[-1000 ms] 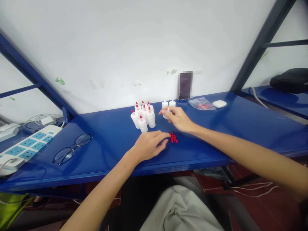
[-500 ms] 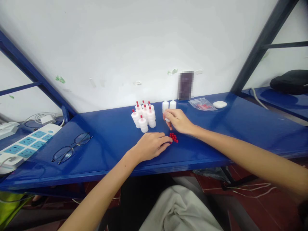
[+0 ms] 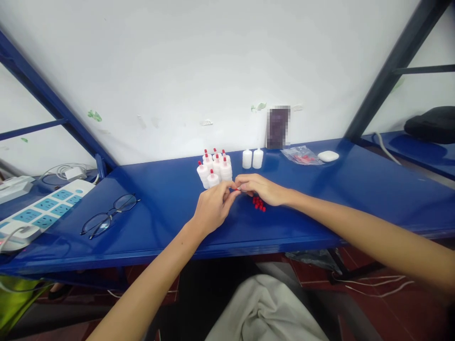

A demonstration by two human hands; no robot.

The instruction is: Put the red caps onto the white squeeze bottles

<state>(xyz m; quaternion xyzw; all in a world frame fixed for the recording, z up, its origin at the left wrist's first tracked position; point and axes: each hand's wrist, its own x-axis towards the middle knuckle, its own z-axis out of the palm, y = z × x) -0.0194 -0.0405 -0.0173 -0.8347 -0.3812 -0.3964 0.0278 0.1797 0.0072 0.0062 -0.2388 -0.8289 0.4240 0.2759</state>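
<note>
My left hand [image 3: 212, 208] and my right hand [image 3: 261, 188] meet fingertip to fingertip above the blue shelf [image 3: 159, 208]. The left fingers pinch a small red cap [image 3: 235, 189]. The right fingers close around a small white bottle [image 3: 242, 188], mostly hidden by the hand. Just behind the hands stands a cluster of white bottles with red caps [image 3: 214, 169]. Two uncapped white bottles [image 3: 252, 158] stand to its right. A small pile of loose red caps [image 3: 259, 204] lies on the shelf under my right wrist.
Eyeglasses [image 3: 106, 217] lie at the left, with a white power strip [image 3: 42, 208] and cables beyond them. At the back right are a clear plastic bag [image 3: 301, 155], a white earbud case [image 3: 327, 156] and a phone [image 3: 277, 127] leaning on the wall. A black bag [image 3: 432, 124] sits far right.
My right hand lifted one uncapped bottle from the back and brought it forward. My left hand rose from the cap pile with a red cap and met the right hand.
</note>
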